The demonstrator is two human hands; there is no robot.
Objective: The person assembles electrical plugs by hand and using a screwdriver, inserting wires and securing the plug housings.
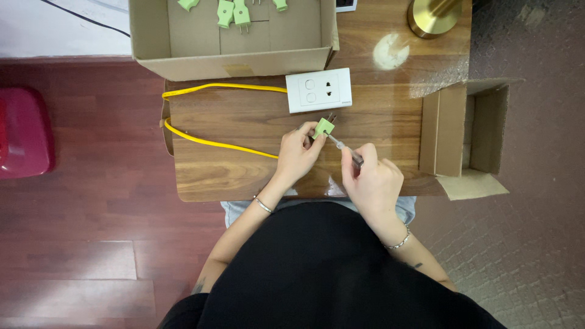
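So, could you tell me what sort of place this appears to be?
Probably a home workspace, not a factory: a small wooden table on red-brown floorboards, a brass lamp base, and a cardboard box of green plugs.

An open brown cardboard box [234,58] is seen at the far edge of the table [244,164], its flaps spread and its near wall facing the viewer; green plugs [234,12] are lying on its floor. A second brown cardboard box [469,137] is set against the right end of the table, turned on its side with its opening upward and flaps folded out. No labels, signs or screens can be made out.
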